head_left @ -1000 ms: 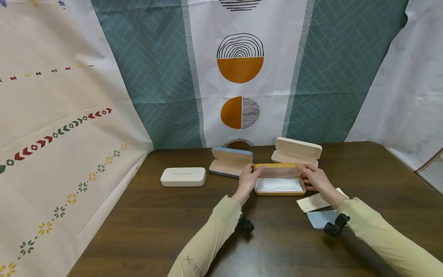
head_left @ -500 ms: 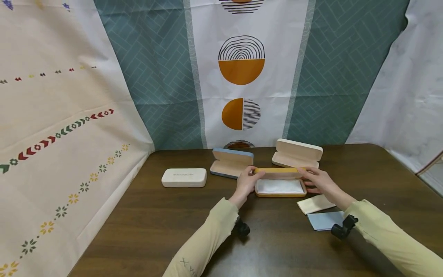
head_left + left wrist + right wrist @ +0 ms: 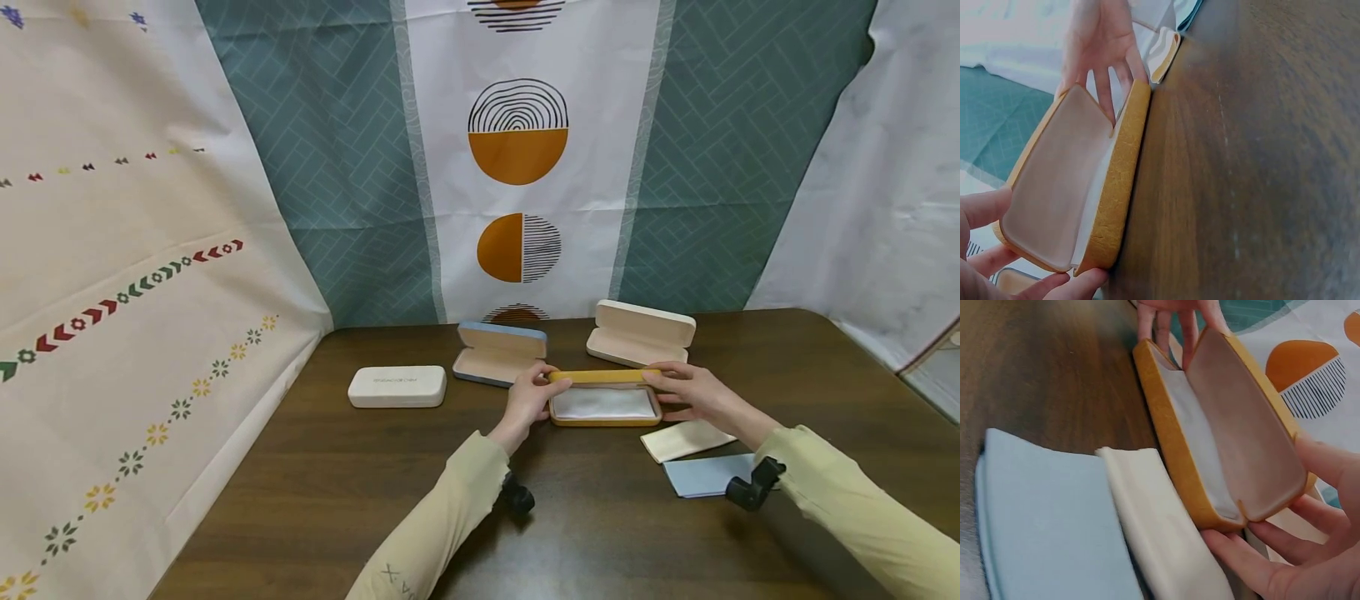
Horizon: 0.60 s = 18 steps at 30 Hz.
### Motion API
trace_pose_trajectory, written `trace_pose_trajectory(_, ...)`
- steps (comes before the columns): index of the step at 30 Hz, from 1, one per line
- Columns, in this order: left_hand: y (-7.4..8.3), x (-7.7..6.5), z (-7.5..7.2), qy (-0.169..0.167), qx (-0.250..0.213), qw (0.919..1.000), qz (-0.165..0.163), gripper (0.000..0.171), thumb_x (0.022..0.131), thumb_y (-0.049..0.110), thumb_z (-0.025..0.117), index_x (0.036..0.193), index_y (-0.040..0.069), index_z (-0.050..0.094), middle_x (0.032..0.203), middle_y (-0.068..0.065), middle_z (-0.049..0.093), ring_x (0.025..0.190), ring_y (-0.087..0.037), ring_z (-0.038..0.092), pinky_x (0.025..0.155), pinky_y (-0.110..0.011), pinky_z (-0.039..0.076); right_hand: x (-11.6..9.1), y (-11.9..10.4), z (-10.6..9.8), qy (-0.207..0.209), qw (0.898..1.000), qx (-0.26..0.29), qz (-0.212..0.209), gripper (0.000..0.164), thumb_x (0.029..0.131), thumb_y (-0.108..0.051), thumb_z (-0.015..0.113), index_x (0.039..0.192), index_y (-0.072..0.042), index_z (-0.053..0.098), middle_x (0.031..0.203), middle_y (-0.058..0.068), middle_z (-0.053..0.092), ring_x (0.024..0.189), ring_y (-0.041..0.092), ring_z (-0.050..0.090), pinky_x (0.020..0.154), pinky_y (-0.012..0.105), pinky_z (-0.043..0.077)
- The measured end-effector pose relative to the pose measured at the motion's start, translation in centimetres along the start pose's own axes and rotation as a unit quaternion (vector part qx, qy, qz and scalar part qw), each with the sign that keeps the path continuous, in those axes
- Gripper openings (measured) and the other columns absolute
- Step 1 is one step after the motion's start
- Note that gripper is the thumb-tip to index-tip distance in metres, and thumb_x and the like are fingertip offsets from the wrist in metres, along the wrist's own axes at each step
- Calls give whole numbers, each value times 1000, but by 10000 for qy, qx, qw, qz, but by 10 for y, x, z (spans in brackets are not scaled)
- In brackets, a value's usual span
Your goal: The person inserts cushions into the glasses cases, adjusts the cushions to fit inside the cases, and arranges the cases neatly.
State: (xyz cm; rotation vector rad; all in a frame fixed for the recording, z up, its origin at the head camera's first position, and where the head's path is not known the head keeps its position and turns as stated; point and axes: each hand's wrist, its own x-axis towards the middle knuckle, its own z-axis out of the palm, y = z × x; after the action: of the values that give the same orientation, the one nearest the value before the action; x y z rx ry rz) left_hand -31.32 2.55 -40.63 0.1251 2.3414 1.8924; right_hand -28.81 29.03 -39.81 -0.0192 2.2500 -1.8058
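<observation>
A yellow glasses case [image 3: 606,422] lies on the table with its lid [image 3: 604,377] partly raised and leaning forward. Inside its base sits a folded white cloth [image 3: 603,403]. My left hand [image 3: 528,398] grips the left end, its thumb on the lid and other fingers about the hinge side and base. At the opposite end my right hand [image 3: 694,394] holds the case likewise; in the right wrist view its thumb [image 3: 1329,461] presses the lid's edge and the other fingers spread along the end. Beside that hand, a cream cloth [image 3: 1159,519] and a light blue cloth [image 3: 1054,519] lie folded.
Behind my hands stand an open blue glasses case [image 3: 491,364] and an open white glasses case [image 3: 645,333]. A closed white glasses case [image 3: 397,387] lies to the left on the dark wooden table [image 3: 337,500]. Patterned cloth [image 3: 360,167] hangs behind the table.
Both hands have tipped the yellow case's lid forward and lower over its base. My forearms have spread slightly outward. The other cases and the cloths stay where they were.
</observation>
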Motion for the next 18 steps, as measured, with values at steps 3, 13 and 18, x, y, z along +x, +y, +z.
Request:
trace_pose_trajectory(3,0,-1,-1,-37,-2,10000,2,34,78,28,72,106,13,63,94,-4,52,76,-22,52,56,-34,50,0,1,-3,-57,10000,61,26,65,88,-35,59,134,2,33,130,28,35,114,43,39,77,48,45)
trace_pose_trajectory(13,1,-2,-3,-137,-32,9999,-53,41,77,27,73,112,9,62,97,-3,53,80,-19,53,63,-38,51,-1,-1,-7,-244,9996,153,10,58,88,-28,61,131,3,37,127,24,39,113,43,39,75,49,46)
trace_pose_trajectory(18,1,-1,-5,-244,-30,9997,-37,38,77,25,74,109,10,63,95,-3,53,81,-21,56,63,-38,51,-1,-1,-10,-299,9994,176,-6,57,87,-25,62,131,3,39,124,23,42,110,41,43,74,49,46)
